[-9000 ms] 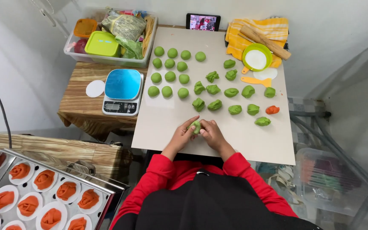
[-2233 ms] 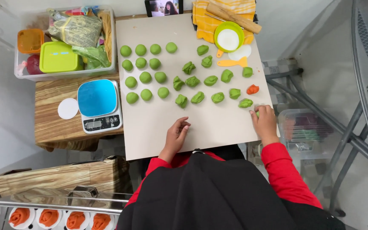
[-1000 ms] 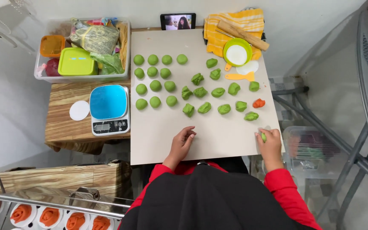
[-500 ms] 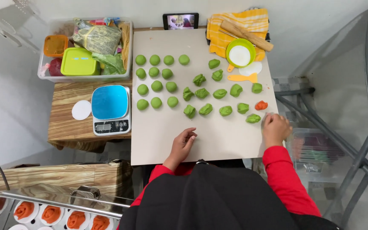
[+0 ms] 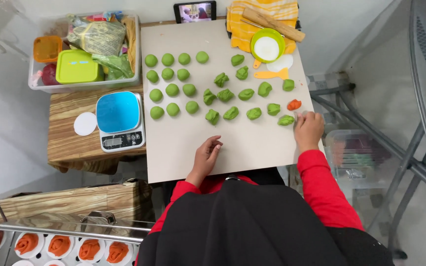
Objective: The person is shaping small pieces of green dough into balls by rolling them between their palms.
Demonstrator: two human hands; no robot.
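Two kinds of green dough sit on the beige board (image 5: 183,157): smooth round balls (image 5: 172,90) in a grid at the board's 10 o'clock, and rougher folded, shaped pieces (image 5: 231,113) in loose rows from centre toward 3 o'clock. Last shaped green piece (image 5: 286,119) lies at the row's right end, just beside the R fingertips, w/ one small orange piece (image 5: 294,104) right above it at approx. 1 o'clock of the hand.

L hand (image 5: 207,155) rests palm-down on bare board near the 6 o'clock edge, fingers loosely extended and slightly spread, holding nothing; well apart from any dough. R hand (image 5: 309,130) sits at the board's 4 o'clock edge, knuckles up, fingers curled forward toward the end green piece. Can't tell if the fingertips touch it or pinch anything; they're hidden under the hand. Both arms in red sleeves, torso in black.

Far L, off the board: blue-topped scale (image 5: 119,119) w/ a white round lid (image 5: 85,123) beside it, clear bin (image 5: 82,87) of containers at 11 o'clock. Tray of orange-filled cups (image 5: 60,245) cut off at the lower L frame edge. Board's 1 o'clock: green bowl (image 5: 267,45), rolling pin (image 5: 273,23), orange scraper (image 5: 271,75) on a yellow cloth (image 5: 240,30); phone (image 5: 195,12) at 12, screen too small to make out.
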